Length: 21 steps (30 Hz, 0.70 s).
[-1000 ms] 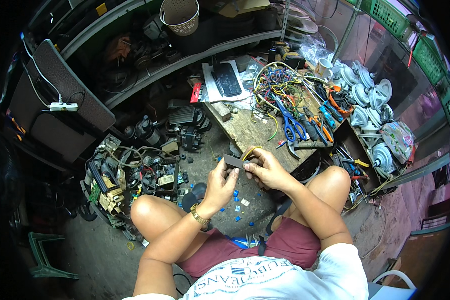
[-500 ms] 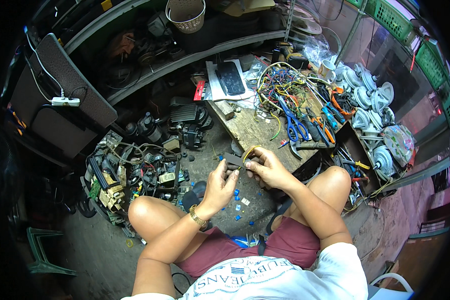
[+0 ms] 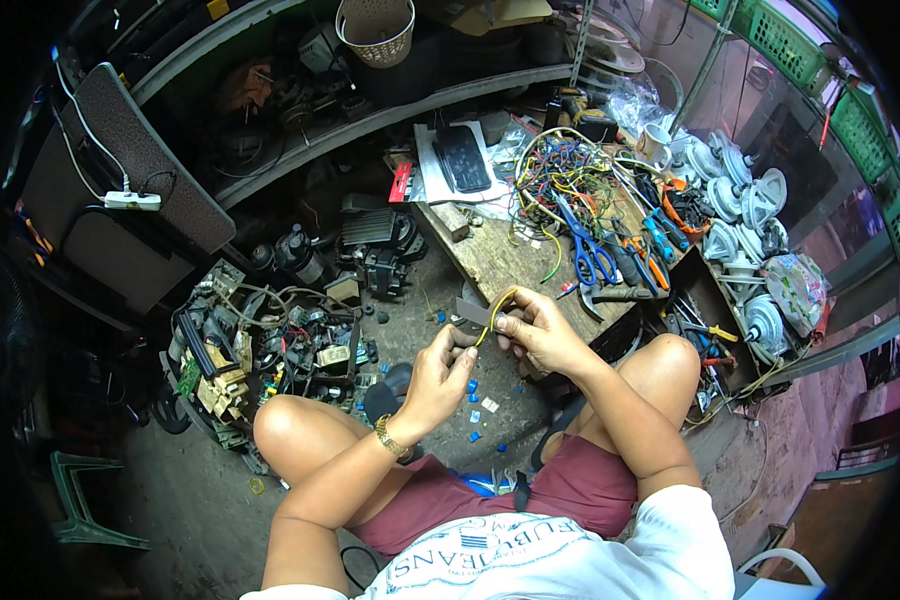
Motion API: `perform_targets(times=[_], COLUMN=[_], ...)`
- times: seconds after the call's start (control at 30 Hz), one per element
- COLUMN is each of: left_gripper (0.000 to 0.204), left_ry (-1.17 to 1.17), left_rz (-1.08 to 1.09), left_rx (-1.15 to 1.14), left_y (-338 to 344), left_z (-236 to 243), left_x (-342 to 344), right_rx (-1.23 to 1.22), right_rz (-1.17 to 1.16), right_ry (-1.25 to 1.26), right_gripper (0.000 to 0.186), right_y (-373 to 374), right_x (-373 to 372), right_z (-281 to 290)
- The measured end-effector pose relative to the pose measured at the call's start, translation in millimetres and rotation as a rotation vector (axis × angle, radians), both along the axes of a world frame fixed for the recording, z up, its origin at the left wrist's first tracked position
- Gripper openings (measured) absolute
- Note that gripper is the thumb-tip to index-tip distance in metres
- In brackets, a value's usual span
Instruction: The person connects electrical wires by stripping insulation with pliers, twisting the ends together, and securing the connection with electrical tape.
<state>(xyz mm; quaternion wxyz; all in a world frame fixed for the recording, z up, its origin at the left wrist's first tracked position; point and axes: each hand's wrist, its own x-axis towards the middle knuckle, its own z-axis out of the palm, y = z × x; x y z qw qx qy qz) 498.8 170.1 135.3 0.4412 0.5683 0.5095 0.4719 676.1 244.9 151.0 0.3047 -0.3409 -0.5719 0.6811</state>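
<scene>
My left hand [image 3: 440, 375], a gold watch [image 3: 391, 436] on its wrist, has its fingers closed on the lower end of a yellow wire [image 3: 503, 302]. Just to the right, my right hand [image 3: 532, 335] grips a flat dark-grey piece [image 3: 472, 312] together with the upper part of that wire, which loops over the piece. Both hands are above the floor between my bent knees, in front of a wooden bench [image 3: 470, 260]. On it lie a tangle of coloured wires [image 3: 560, 175], blue scissors [image 3: 595, 255], orange-handled pliers [image 3: 645, 265] and blue-handled tools [image 3: 665, 230].
A pile of circuit boards [image 3: 225, 370] sits left, with motors [image 3: 380, 260] behind it. A box of tools [image 3: 705, 330] and white pulley-like parts [image 3: 745, 190] stand right. A green stool [image 3: 75, 500], a shelf [image 3: 390, 90] and small blue bits [image 3: 473, 388] on the floor also show.
My left hand has come off the grey piece and moved slightly down onto the yellow wire. The grey piece now tilts up to the left in my right hand.
</scene>
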Motion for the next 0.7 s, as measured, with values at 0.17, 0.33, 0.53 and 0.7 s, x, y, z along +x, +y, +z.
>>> perform_targets(times=[0.17,0.33,0.53,0.7], left_gripper=[0.006,0.007,0.008,0.013], left_ry=[-0.07,-0.091,-0.166,-0.239], left_rz=[-0.029,-0.031,-0.02,-0.032], left_rx=[-0.047,-0.047,-0.05,-0.103], left_y=[-5,-8,-12,-19], left_z=[2,0,1,8], left_x=[2,1,2,3], right_rx=[-0.02,-0.039,0.036,0.177], right_rz=[-0.053,-0.11,-0.12,-0.087], right_ry=[0.043,0.043,-0.016,-0.025], right_gripper=[0.013,0.013,0.012,0.012], right_y=[5,4,4,4], right_x=[5,6,7,8], right_z=[2,13,18,23])
